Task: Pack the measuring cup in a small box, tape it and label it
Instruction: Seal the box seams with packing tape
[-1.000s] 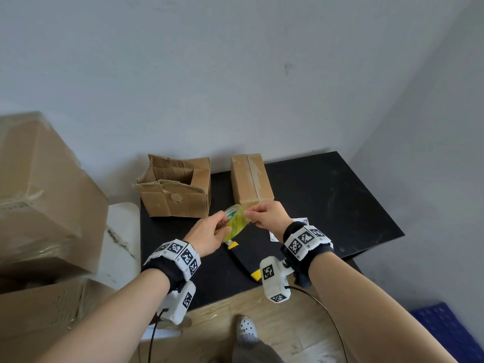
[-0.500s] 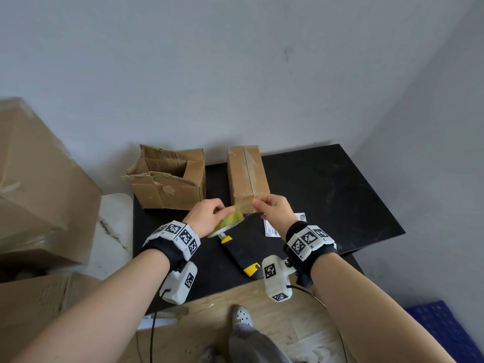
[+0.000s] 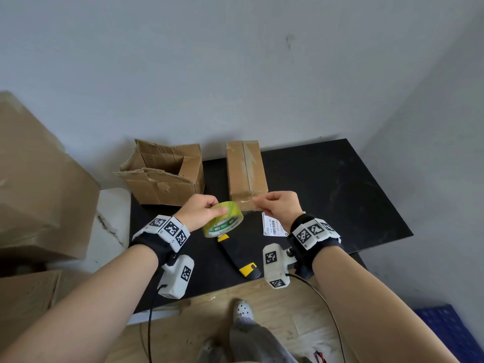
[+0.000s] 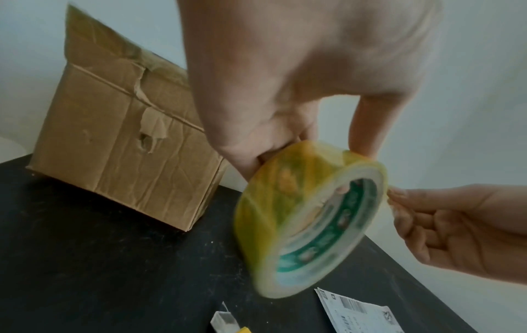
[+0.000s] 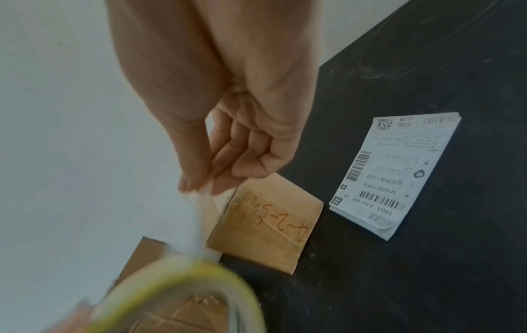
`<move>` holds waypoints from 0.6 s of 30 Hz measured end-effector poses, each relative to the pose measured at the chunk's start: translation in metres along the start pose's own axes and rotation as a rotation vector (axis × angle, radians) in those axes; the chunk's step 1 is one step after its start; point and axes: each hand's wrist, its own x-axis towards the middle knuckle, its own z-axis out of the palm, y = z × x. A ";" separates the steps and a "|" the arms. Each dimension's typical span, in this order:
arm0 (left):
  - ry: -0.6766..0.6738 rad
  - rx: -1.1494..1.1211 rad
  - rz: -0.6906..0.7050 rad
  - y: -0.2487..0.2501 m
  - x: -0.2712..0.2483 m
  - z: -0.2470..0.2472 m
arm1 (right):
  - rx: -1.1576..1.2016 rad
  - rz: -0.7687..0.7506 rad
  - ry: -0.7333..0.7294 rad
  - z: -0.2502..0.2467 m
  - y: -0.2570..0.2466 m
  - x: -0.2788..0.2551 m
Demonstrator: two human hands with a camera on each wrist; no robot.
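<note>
So the small box (image 3: 247,174) is a long narrow cardboard one, closed up, sitting on the black desk (image 3: 327,184) at about 12 o'clock from the hands, with a strip of clear tape running down the seam on top and some crinkled tape over the near end; from the right wrist view the near end face has red handwriting scrawled across it. Can't see the measuring cup anywhere, the box is shut. The left hand (image 3: 200,212) has its fingers (image 4: 363,126) curled round a roll of tape (image 3: 223,222), yellowish-clear with a green and white printed core, held up off the desk and tilted. The right hand (image 3: 280,208) is pinching the free end of the tape (image 5: 204,198) between thumb and fingertips, just in front of the near end of the small box, with a short clear stretch pulled out from the roll. At 10 o'clock there's a beat-up open box (image 3: 163,176) with torn flaps, just beside the small one. A stack of shipping labels (image 3: 272,225) with barcodes lies flat on the desk under the right wrist, at roughly 3 o'clock from the roll. A black and yellow utility knife (image 3: 237,254) lies on the desk at 6 o'clock below the roll, blade end pointing toward it.
</note>
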 end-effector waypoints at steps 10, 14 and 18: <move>0.276 0.165 -0.038 -0.002 0.022 0.007 | 0.092 0.051 0.136 -0.025 0.004 0.022; 0.347 0.268 -0.053 0.002 0.034 0.007 | 0.080 0.091 0.173 -0.020 0.008 0.032; 0.323 0.392 -0.114 0.013 0.044 0.005 | 0.055 0.100 0.197 -0.027 0.006 0.042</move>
